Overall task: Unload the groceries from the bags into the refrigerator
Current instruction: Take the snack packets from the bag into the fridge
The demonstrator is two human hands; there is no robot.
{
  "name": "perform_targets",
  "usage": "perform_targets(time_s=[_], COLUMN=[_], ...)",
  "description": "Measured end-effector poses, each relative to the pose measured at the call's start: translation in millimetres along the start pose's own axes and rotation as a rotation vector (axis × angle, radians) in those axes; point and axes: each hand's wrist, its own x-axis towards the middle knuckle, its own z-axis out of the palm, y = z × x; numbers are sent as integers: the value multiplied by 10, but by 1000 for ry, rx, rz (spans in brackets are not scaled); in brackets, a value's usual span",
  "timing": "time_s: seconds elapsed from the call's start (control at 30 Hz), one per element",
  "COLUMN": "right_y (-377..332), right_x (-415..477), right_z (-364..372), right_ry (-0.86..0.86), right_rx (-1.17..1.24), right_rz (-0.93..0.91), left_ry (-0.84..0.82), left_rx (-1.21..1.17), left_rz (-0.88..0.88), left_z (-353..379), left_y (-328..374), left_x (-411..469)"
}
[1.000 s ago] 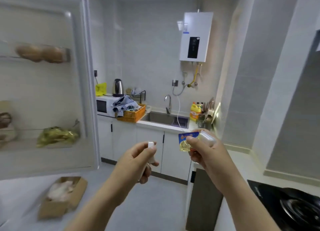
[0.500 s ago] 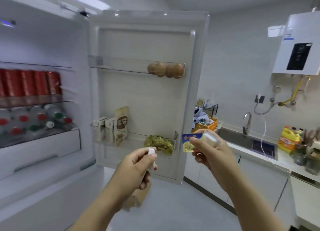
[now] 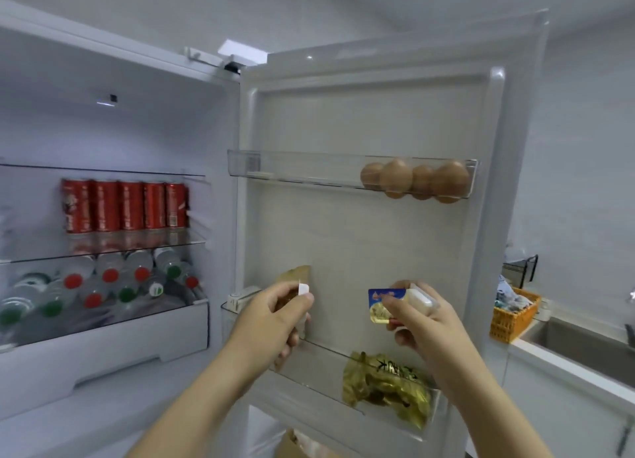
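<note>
The refrigerator stands open, its door (image 3: 378,237) swung out in front of me. My left hand (image 3: 275,320) pinches a small white packet (image 3: 303,289) between thumb and fingers, level with the lower door shelf (image 3: 309,385). My right hand (image 3: 422,320) grips a small clear tub with a blue and yellow lid (image 3: 385,304), held just in front of the door's inner wall above that shelf.
Several brown eggs (image 3: 415,180) sit in the upper door shelf. A golden foil bag (image 3: 385,385), a brown pouch (image 3: 295,275) and small white boxes (image 3: 240,299) fill the lower one. Red cans (image 3: 123,205) and bottles (image 3: 103,285) line the inside shelves. A sink counter with an orange basket (image 3: 512,320) lies right.
My view has turned left from the kitchen counter to face the open fridge door. Both hands, holding the same items, have come closer to the lower door shelf.
</note>
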Motion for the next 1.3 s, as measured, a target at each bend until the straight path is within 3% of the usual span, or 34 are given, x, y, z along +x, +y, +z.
perform_targets(time_s=[0.23,0.47,0.6,1.17,1.3], right_y=[340,723,750,764,813], right_x=[523,599,589,612,691], right_z=[112,212,165,196,220], right_ry=[51,209,259,210,175], right_rx=[-107,-57,-79,-292,-449], right_rz=[19,152,169,182,158], left_ry=[27,-74,-128,-104,20], left_rx=[249,522,666,653,600], left_rz=[103,268,263,137,251], left_z=[157,284,328,368,381], left_y=[-362,-586,-805,-1129,-1122], left_x=[653,1103,1227,1352,1337])
